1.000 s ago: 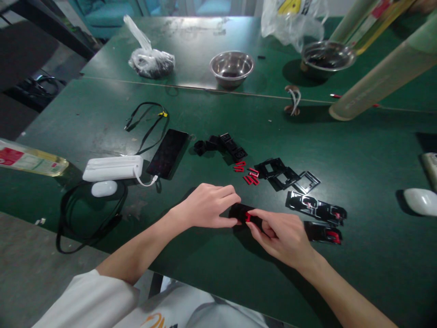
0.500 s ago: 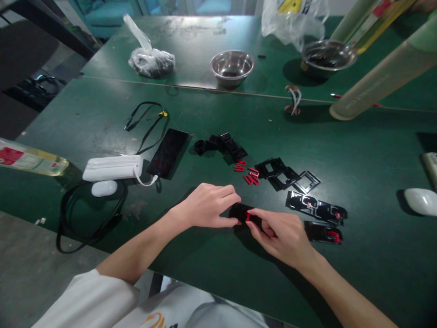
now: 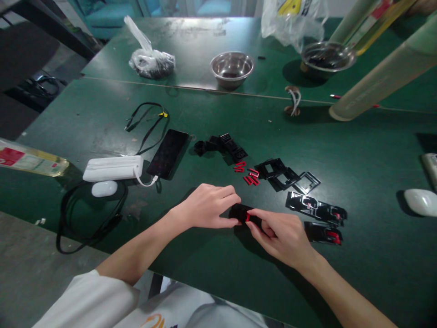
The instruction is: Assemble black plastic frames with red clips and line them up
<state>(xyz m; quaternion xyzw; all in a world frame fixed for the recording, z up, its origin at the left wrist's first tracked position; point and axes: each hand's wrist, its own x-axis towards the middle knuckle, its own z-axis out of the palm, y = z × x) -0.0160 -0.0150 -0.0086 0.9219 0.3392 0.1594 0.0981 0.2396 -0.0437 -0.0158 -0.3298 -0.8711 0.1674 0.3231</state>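
A black plastic housing (image 3: 238, 211) lies low over the green table near its front edge, between my hands. My left hand (image 3: 212, 206) grips its left end between thumb and fingers. With thumb and forefinger, my right hand (image 3: 278, 232) pinches a small red plastic clip (image 3: 247, 217) at the housing's middle; that hand hides the housing's right end. Loose red clips (image 3: 251, 176) lie just beyond. Black square frames (image 3: 286, 177) overlap behind my right hand. To its right are black housings with red parts (image 3: 322, 232), and farther off more black pieces (image 3: 232, 146).
At the left are a phone (image 3: 170, 153), a white power bank (image 3: 113, 168), a white earbud case (image 3: 104, 188), black cables (image 3: 63, 228) and a bottle (image 3: 32, 157). Steel bowls (image 3: 232, 68), a tied plastic bag (image 3: 152, 63) and a tall cylinder (image 3: 382, 77) stand farther back. A white mouse (image 3: 420, 202) sits right.
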